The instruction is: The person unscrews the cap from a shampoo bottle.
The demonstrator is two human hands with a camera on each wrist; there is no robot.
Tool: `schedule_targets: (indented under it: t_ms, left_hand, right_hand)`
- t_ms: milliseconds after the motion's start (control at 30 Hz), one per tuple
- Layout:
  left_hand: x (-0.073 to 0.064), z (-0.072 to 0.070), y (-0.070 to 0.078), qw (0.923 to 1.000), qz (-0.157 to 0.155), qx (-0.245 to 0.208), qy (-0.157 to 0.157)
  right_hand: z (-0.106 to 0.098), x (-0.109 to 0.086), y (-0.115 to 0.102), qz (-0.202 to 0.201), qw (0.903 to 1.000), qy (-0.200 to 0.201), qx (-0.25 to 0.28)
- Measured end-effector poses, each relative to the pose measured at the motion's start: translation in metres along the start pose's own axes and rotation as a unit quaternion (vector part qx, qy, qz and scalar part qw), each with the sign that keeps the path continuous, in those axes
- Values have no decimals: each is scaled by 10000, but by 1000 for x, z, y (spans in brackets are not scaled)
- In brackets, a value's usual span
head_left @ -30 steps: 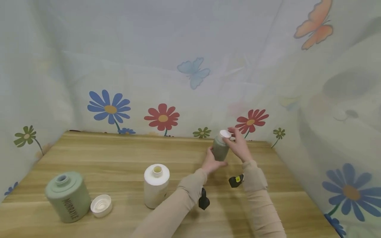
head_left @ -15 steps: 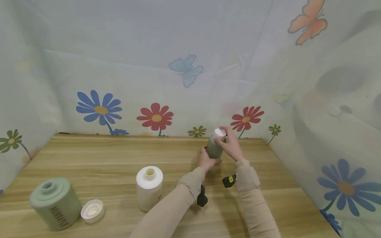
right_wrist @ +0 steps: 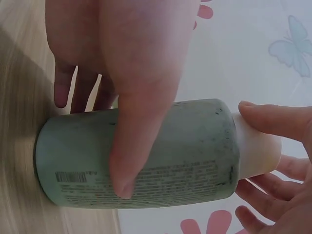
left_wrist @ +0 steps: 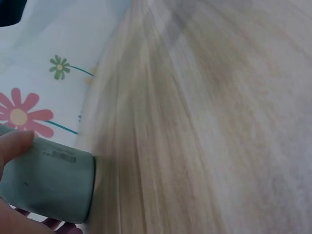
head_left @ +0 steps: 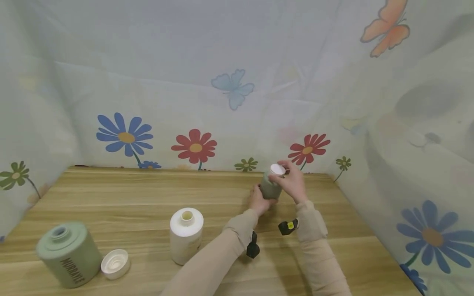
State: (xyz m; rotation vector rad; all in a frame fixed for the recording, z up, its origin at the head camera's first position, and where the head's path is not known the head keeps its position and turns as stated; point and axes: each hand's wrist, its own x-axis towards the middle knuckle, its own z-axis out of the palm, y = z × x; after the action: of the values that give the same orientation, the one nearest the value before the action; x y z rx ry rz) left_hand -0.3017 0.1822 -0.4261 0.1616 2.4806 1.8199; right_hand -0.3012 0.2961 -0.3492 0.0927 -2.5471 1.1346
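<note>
A small grey-green bottle (head_left: 270, 187) with a white cap (head_left: 277, 169) is near the back right of the wooden table. My left hand (head_left: 260, 202) grips its body; in the right wrist view the left thumb (right_wrist: 129, 161) lies across the printed label. Around the white cap, the thumb and fingers of my right hand (head_left: 293, 181) pinch its side, the cap sitting on the neck. The left wrist view catches the bottle's lower end (left_wrist: 53, 183), with its base right at the tabletop.
Left on the table (head_left: 122, 201) stand a large green bottle (head_left: 70, 255) lettered MURRAYLE and a white bottle (head_left: 186, 236), both with bare necks. A loose white cap (head_left: 115, 264) lies between them. A flower-printed curtain (head_left: 166, 90) borders the table's back and sides.
The head view has shifted a little to the right. Both hands keep hold of the small bottle, which has moved slightly rightward, and my right fingers have shifted on its cap.
</note>
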Motion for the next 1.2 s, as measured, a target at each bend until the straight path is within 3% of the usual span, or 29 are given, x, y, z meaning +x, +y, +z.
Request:
schedule_targets:
  t_ms: [167,367,533,700,900,1067,1200]
  left_hand:
    - [-2,-1,0,10000,49,31,-72]
    - [-8,-3,-3,9994,316,-68,-76]
    - [-18,-6,-2,9984,505,-80,-254]
    - [-33,-14,9,9967,708,-38,-394]
    - [-57,-37,24,9934,1015,461,-275]
    - [-85,-61,30,9858,1431,737,-479]
    - [-107,-77,27,9827,1521,777,-711]
  right_hand:
    - [-3,-5,-4,24,10000,-1,-25]
    - [-6,-16,-11,-107,9999,-94,-18]
    - [-12,-26,-17,-326,9993,-121,-109]
    - [-26,-39,-31,-411,9990,-144,-116]
    - [-39,-56,-58,-771,9961,-380,-196]
    - [-52,-75,-79,-1273,9891,-654,-348]
    - [-59,-90,-90,-1680,9796,-1038,-369]
